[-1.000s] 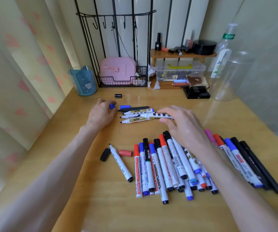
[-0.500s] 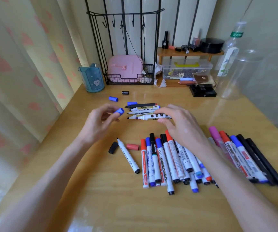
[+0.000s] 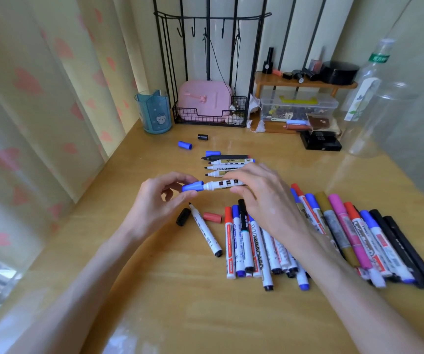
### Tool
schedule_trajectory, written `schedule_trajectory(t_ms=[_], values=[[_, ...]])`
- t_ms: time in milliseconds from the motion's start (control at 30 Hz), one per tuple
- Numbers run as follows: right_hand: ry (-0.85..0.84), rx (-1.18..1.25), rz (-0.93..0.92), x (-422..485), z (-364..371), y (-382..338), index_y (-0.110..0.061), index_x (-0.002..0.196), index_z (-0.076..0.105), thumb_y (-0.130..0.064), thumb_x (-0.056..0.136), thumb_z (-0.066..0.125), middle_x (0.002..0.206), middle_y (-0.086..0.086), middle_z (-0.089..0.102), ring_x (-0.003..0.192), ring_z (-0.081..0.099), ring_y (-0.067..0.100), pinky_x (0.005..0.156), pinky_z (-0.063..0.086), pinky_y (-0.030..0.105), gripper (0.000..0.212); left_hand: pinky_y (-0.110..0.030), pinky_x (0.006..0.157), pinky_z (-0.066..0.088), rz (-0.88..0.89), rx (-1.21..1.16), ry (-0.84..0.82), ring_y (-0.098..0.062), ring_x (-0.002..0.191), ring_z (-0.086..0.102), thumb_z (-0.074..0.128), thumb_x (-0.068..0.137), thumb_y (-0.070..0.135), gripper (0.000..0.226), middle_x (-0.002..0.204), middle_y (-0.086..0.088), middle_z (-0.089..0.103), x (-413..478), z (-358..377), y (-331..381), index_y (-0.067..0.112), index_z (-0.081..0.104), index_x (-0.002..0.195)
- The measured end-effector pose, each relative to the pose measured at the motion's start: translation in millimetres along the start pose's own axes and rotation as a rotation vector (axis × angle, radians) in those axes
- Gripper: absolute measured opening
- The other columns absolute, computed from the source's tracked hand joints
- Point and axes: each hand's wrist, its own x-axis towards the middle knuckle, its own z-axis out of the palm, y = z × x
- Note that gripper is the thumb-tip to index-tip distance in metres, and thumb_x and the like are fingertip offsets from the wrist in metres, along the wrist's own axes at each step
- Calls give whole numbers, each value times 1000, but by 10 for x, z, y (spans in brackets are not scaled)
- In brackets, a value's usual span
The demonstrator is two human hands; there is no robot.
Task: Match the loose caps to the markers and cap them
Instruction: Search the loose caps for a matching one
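My left hand (image 3: 159,200) pinches a blue cap (image 3: 193,186) whose open end meets the tip of a white marker (image 3: 222,185). My right hand (image 3: 259,198) grips that marker's barrel above the desk. Behind them lie several uncapped markers (image 3: 227,166) in a row. An uncapped white marker (image 3: 205,231) lies below my left hand, with a black cap (image 3: 183,217) and a red cap (image 3: 212,217) beside it. Loose caps lie further back: a blue cap (image 3: 185,145), a black cap (image 3: 202,137) and another blue cap (image 3: 213,153). A pile of capped markers (image 3: 308,238) spreads to the right.
A blue pen cup (image 3: 153,112) stands at the back left beside a black wire rack (image 3: 210,72) with a pink case. A wooden shelf (image 3: 305,84), a clear box and a clear plastic bottle (image 3: 374,98) stand at the back right. A curtain hangs along the left.
My left hand carried a blue cap from the desk to the marker's tip. My right hand lifted the white marker out of the row and brought it nearer.
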Motion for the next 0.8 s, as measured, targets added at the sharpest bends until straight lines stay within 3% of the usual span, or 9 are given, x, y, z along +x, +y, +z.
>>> schedule_trajectory(t_ms=[167,367,633,800], values=[[23,8,-37,-11,11,-53,-18,125,72,-12,96,71,105,-6,66,100,56,13,92,50,38,29,-38,77,51,66,90,30,-19,96,69,74,95,30,21,106,15,76,-12,-21,-1,22,77,113],[57,-12,-47,6,-18,-9,-16,122,74,-8,95,71,102,-4,66,96,55,16,88,50,42,29,-36,77,54,86,89,34,-18,99,70,75,95,24,17,110,14,75,-16,-32,20,19,75,112],[-2,31,-93,-17,-6,-124,-12,125,73,-8,94,73,101,-1,69,97,61,19,87,52,35,31,-34,78,58,102,107,65,-15,87,73,77,93,25,19,103,15,76,-62,37,56,19,78,111],[-10,61,-83,-57,21,-93,-7,120,75,1,92,71,97,3,72,94,65,23,82,56,40,29,-29,77,57,166,131,54,-15,79,70,77,94,20,18,90,8,74,-87,83,100,14,79,111]])
